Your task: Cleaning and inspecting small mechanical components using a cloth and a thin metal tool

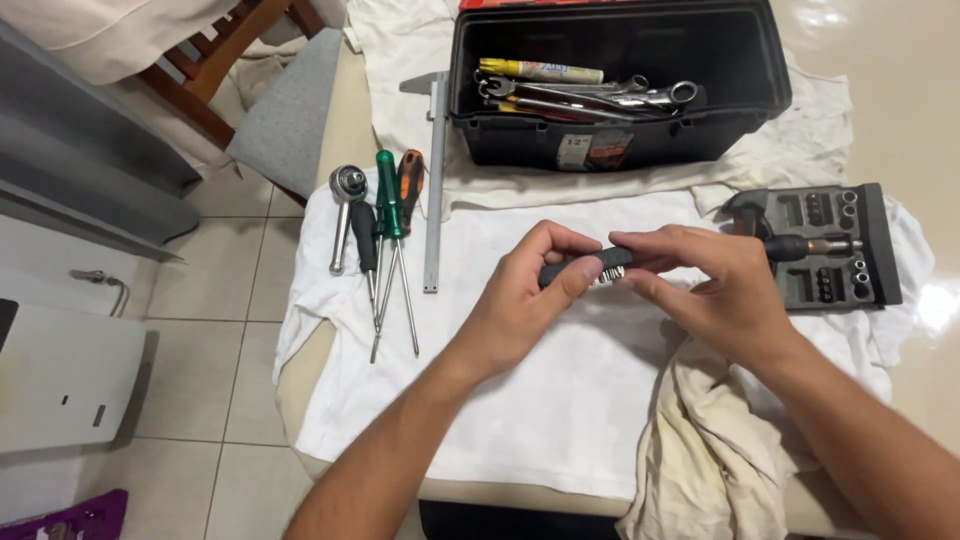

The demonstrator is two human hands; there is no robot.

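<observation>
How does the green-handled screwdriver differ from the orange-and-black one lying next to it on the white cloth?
The green-handled screwdriver has a slim, see-through green handle; the orange-and-black screwdriver has a thicker, opaque handle. The green one's handle lies lower on the white cloth, while the orange one's reaches higher, toward the toolbox. Both lie flat, untouched, handles away from the person, thin metal shafts pointing toward them.

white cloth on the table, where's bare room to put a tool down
The white cloth is bare below both hands, between the screwdrivers on one side and the crumpled beige rag on the other. A narrower strip lies between the steel ruler and the left hand. Crowded: by the toolbox and bit set.
</observation>
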